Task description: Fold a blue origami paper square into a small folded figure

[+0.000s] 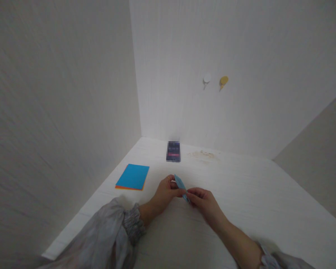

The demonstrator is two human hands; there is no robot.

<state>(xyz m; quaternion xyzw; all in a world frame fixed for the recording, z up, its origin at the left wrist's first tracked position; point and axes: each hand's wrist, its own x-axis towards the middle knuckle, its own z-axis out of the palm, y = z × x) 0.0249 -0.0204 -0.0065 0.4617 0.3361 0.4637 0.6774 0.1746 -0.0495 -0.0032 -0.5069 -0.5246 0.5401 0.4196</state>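
Between my two hands is a small piece of folded light-blue paper [179, 182], tilted and seen nearly edge-on. My left hand [168, 190] pinches it from the left, thumb in front and fingers behind. On the other side, the thumb and fingertips of my right hand [202, 200] close on its lower right end. How the paper is folded is too small to make out. Left of my left hand lies a stack of coloured paper sheets [133, 176], blue on top with orange edges showing below.
A phone-like dark object [173, 151], pixelated, lies near the back wall on the white surface [240, 186]. Brownish marks [204, 154] are to its right. On the back wall hang a white hook [207, 78] and a yellow hook [223, 81]. Walls stand left and right.
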